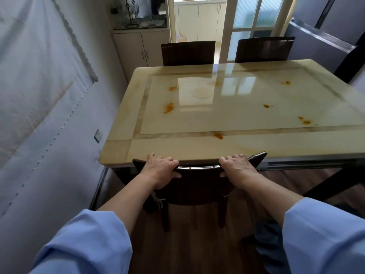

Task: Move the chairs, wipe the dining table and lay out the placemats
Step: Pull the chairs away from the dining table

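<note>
Though fingers (173,162) wrapped, chair (197,186) seat unseen.

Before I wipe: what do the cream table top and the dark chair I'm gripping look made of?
The glossy cream table top looks like polished stone or marble-look glass: it mirrors the window, with inlaid veined bands. The dark brown chair looks like lacquered wood, with a shiny top rail; I can't confirm. Both hands, left and right, grip that rail.

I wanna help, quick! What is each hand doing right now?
Left hand: closed on the top rail of the near chair.
Right hand: closed on the same chair's top rail.
</note>
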{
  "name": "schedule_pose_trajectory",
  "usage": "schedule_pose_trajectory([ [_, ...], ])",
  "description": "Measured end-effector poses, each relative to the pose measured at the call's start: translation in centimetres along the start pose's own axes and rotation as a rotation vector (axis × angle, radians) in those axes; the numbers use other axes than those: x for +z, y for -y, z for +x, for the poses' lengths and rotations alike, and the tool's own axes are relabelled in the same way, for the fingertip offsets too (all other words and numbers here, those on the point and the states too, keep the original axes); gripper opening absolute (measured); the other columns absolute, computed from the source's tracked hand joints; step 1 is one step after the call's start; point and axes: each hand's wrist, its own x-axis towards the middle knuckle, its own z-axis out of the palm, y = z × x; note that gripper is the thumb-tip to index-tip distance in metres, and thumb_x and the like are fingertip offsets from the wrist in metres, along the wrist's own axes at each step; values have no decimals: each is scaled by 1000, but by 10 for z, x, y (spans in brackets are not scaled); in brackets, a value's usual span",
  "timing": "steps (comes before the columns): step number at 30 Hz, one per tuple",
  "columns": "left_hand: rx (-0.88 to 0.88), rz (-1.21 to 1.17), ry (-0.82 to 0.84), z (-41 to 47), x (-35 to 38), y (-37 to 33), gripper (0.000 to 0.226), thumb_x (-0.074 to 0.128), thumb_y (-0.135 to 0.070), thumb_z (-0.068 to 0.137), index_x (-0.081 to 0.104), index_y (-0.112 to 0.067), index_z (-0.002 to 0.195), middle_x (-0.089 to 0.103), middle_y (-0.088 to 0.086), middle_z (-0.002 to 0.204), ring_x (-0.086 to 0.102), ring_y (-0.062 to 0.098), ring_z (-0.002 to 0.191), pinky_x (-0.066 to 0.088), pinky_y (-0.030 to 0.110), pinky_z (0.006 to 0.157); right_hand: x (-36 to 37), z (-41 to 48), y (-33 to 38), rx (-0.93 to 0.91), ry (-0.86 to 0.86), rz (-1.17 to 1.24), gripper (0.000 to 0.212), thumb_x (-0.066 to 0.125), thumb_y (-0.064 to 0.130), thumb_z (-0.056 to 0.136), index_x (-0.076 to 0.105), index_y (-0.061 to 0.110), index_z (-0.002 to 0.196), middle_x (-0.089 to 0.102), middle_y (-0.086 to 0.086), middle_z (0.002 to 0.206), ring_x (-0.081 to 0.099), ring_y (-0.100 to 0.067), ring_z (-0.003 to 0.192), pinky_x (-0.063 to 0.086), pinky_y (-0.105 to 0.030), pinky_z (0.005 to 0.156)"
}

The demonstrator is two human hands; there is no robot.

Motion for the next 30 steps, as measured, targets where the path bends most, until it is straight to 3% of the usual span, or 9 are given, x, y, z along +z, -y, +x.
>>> schedule_pose_trajectory([
  [3,-36,-15,-5,2,-3,-2,38,39,-54,91,48,-28,116,57,-4,117,52,26,112,23,53,104,-1,3,0,-2,-11,7,32,54,32,91,49,13,116,58,-8,123,48,-29,120,29,-38,105],
  [6,-41,-29,-32,1,-1,-3,34,38,-53,91,48,-28,113,57,-5,112,53,23,105,34,47,93,0,4,0,-12,-14,17,31,54,31,91,48,13,116,58,-8,122,47,-29,119,27,-39,106],
  [10,-35,-18,-36,7,-2,0,34,39,-53,91,47,-28,113,56,-5,110,53,24,104,36,44,85,-3,8,-5,-31,14,29,28,52,30,92,48,13,114,59,-7,121,48,-29,117,27,-39,105],
  [26,-77,-78,-55,20,-3,1,28,41,-51,91,48,-27,104,54,-6,103,51,23,101,31,48,85,-1,24,-9,-6,9,52,20,53,31,92,46,16,103,59,-8,118,46,-30,116,25,-40,105],
  [30,-96,-84,-40,16,-3,0,30,40,-52,91,48,-26,104,54,-6,104,51,23,102,31,47,86,0,22,-5,27,21,44,30,53,32,92,45,13,115,57,-10,122,43,-32,120,22,-41,109],
])
